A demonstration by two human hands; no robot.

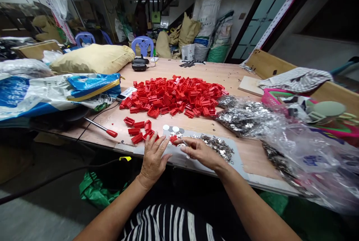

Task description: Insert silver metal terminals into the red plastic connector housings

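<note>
Two bare hands are working at the near edge of the table [228, 74] in the head view. The left hand [153, 158] is resting with fingers loosely spread and thumb apart, its tips beside a small group of red pieces [136, 138]; it is showing nothing gripped. The right hand [200, 153] is reaching inward, half open, its index fingertip at a single red piece [174, 139]; whether it is pinching that piece, I cannot tell.

That piece is lying on the grey mat [238, 164], between the hands, probably so both can get at it. Loose metal parts [220, 147] are spreading over the mat just beside the right hand, seemingly to be within its easy reach. The big red heap [174, 93] is sitting farther back, likely leaving the front strip as working room. A clear plastic bag [249, 119] of similar metal parts is lying to the right, perhaps as a nearby supply. A red-tipped lever [98, 125] is jutting out at left, well apart from the fingers.
</note>
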